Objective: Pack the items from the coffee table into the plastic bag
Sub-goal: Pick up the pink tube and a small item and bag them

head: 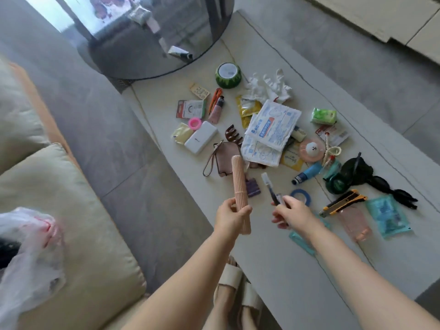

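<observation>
My left hand grips a long ribbed pink case held upright above the white coffee table. My right hand pinches a dark pen with a clear cap, tip pointing away. The white plastic bag lies open on the sofa at the far left, something dark inside. Many small items lie scattered on the table: a white power bank, mask packets, a brown hair claw, a pink wristlet pouch, a blue tape roll and a yellow utility knife.
A cream sofa cushion fills the left side. A round dark glass table overlaps the far end of the white table. A green watermelon-patterned tin, white gloves, a blue tube and black hair clips lie further out. My sandalled feet are below.
</observation>
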Demonstrator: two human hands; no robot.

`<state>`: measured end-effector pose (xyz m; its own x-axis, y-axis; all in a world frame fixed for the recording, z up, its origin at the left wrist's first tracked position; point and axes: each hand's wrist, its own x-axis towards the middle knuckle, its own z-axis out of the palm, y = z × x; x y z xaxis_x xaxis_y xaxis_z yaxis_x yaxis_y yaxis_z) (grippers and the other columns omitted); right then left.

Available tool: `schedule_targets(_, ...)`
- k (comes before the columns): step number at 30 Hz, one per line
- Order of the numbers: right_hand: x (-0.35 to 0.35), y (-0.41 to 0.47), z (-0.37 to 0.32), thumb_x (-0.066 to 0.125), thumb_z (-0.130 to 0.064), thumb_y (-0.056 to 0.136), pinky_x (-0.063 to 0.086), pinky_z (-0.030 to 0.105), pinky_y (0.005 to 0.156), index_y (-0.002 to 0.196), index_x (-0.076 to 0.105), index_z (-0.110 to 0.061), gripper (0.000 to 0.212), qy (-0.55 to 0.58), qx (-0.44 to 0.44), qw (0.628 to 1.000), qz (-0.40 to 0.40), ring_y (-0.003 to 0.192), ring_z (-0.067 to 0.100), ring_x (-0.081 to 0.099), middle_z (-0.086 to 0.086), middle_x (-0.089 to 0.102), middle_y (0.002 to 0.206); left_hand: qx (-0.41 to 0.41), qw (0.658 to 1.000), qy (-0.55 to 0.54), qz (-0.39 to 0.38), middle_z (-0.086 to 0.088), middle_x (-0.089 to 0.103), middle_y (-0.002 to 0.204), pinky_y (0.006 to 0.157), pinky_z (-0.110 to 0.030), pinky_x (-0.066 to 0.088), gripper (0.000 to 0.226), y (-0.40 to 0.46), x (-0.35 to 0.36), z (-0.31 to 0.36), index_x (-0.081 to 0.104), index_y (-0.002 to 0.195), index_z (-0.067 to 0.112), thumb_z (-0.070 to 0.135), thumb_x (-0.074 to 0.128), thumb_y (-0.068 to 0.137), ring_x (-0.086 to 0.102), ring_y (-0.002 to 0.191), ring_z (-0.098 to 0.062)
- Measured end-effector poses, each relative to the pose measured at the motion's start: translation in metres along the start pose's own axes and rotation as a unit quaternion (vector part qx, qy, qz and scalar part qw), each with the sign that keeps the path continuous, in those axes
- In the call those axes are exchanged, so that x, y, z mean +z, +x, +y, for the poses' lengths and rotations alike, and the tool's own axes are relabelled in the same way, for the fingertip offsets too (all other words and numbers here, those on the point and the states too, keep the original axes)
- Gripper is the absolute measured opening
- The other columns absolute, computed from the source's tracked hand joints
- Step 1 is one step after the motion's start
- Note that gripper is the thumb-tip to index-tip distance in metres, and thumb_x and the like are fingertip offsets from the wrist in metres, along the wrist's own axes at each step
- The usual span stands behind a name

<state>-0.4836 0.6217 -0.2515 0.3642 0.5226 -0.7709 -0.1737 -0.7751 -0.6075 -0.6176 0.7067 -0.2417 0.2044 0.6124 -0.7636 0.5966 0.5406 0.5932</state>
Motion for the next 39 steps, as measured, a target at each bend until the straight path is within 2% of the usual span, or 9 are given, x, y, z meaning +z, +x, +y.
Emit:
schedule_targets(4, 0.044, -0.028, -0.057, 0.047, -0.002, 0.091, 0.047, 0.028, 0.057, 0.083, 0.050, -0.011, 0.012, -0.068, -0.037, 0.994, -0.072, 0.062, 0.018, 0.058, 0.010, 0.057, 0.077, -0.019, 0.998, -0.024, 0.052, -0.010, 0.066, 0.117, 0.089, -0.037, 0.051, 0.041, -0.027, -0.066, -0.003, 0.058, 0.119, 0.009, 0.018, 0.072, 0.082, 0.063, 0.101, -0.022)
schedule_targets(9, 0.123, -0.059, -0.118, 0.058, 0.000, 0.086, 0.045, 0.035, 0.058, 0.093, 0.050, -0.008, 0.012, -0.137, -0.092, 0.972, -0.168, 0.065, 0.024, 0.062, 0.015, 0.058, 0.077, -0.073, 0.981, -0.117, 0.136, -0.011, 0.064, 0.116, 0.082, -0.033, 0.050, 0.045, -0.054, -0.152, -0.029, 0.055, 0.120, 0.003, 0.017, 0.073, 0.082, 0.062, 0.102, -0.025)
schedule_targets(12, 0.177, -0.076, -0.149, 0.060, -0.005, 0.087, 0.045, 0.025, 0.049, 0.089, 0.049, -0.008, 0.012, -0.202, -0.126, 0.949, -0.207, 0.056, 0.014, 0.060, 0.008, 0.059, 0.071, -0.088, 0.959, -0.198, 0.183, -0.011, 0.064, 0.104, 0.080, -0.038, 0.051, 0.047, -0.063, -0.201, -0.048, 0.055, 0.117, 0.000, 0.016, 0.076, 0.079, 0.061, 0.092, -0.023)
schedule_targets(16, 0.254, -0.092, -0.179, 0.060, -0.002, 0.086, 0.045, 0.023, 0.045, 0.085, 0.049, -0.012, 0.015, -0.245, -0.147, 0.927, -0.242, 0.054, 0.014, 0.058, 0.004, 0.057, 0.070, -0.089, 0.929, -0.262, 0.247, -0.010, 0.069, 0.102, 0.088, -0.048, 0.054, 0.058, -0.060, -0.261, -0.083, 0.057, 0.106, 0.009, 0.044, 0.078, 0.064, 0.067, 0.095, -0.028)
schedule_targets(20, 0.333, -0.105, -0.202, 0.060, -0.001, 0.083, 0.049, 0.025, 0.052, 0.079, 0.048, -0.016, 0.019, -0.269, -0.153, 0.910, -0.274, 0.057, 0.013, 0.061, 0.002, 0.056, 0.072, -0.069, 0.906, -0.293, 0.299, -0.008, 0.066, 0.102, 0.093, -0.040, 0.050, 0.035, -0.071, -0.326, -0.096, 0.054, 0.103, 0.013, 0.042, 0.064, 0.086, 0.063, 0.098, -0.026)
schedule_targets(24, 0.415, -0.114, -0.214, 0.062, -0.003, 0.083, 0.053, 0.032, 0.063, 0.086, 0.052, -0.014, 0.015, -0.272, -0.143, 0.902, -0.305, 0.061, 0.016, 0.063, 0.003, 0.060, 0.075, -0.062, 0.878, -0.338, 0.333, -0.012, 0.067, 0.094, 0.089, -0.044, 0.053, 0.038, -0.075, -0.391, -0.120, 0.058, 0.099, 0.011, 0.047, 0.051, 0.092, 0.065, 0.091, -0.031)
schedule_targets(29, 0.519, -0.116, -0.213, 0.056, -0.001, 0.085, 0.050, 0.030, 0.055, 0.092, 0.050, -0.014, 0.015, -0.274, -0.117, 0.901, -0.314, 0.058, 0.016, 0.060, 0.008, 0.059, 0.081, -0.087, 0.834, -0.396, 0.374, -0.004, 0.060, 0.066, 0.062, -0.034, 0.048, 0.038, -0.078, -0.479, -0.155, 0.054, 0.079, 0.013, 0.042, 0.039, 0.099, 0.057, 0.055, -0.023)
schedule_targets(32, 0.573, -0.110, -0.201, 0.054, -0.001, 0.084, 0.048, 0.034, 0.059, 0.091, 0.051, -0.013, 0.014, -0.291, -0.105, 0.900, -0.308, 0.057, 0.018, 0.058, 0.008, 0.058, 0.077, -0.131, 0.828, -0.388, 0.383, -0.007, 0.060, 0.069, 0.058, -0.031, 0.046, 0.046, -0.066, -0.523, -0.188, 0.057, 0.086, 0.008, 0.046, 0.035, 0.099, 0.057, 0.058, -0.026)
schedule_targets(39, 0.656, -0.085, -0.180, 0.056, 0.002, 0.085, 0.050, 0.029, 0.054, 0.112, 0.048, -0.004, 0.028, -0.326, -0.066, 0.896, -0.295, 0.058, 0.016, 0.058, 0.009, 0.056, 0.079, -0.190, 0.877, -0.292, 0.331, -0.007, 0.056, 0.071, 0.049, -0.024, 0.037, 0.038, -0.028, -0.589, -0.240, 0.057, 0.101, 0.004, 0.033, 0.033, 0.099, 0.056, 0.059, -0.022)
